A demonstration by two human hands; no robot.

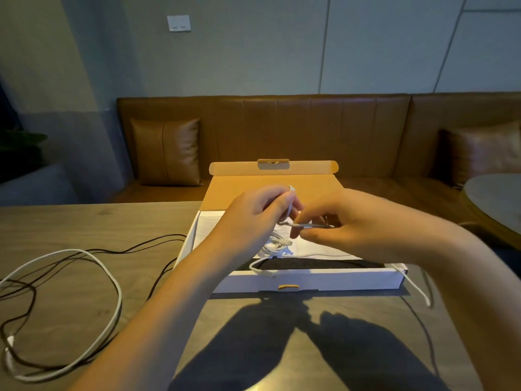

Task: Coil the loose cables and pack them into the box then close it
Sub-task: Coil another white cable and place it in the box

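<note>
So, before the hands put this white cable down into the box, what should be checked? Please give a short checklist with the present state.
1. Box lid open: ok.
2. Left hand and right hand both grip the thin white cable: ok.
3. This cable fully coiled: not ok, a loop hangs over the front wall.
4. Free room inside the box: cannot tell, the hands hide much of it.
5. Other cables packed: not ok, the thick white cable and the dark cable lie loose on the table.
</note>
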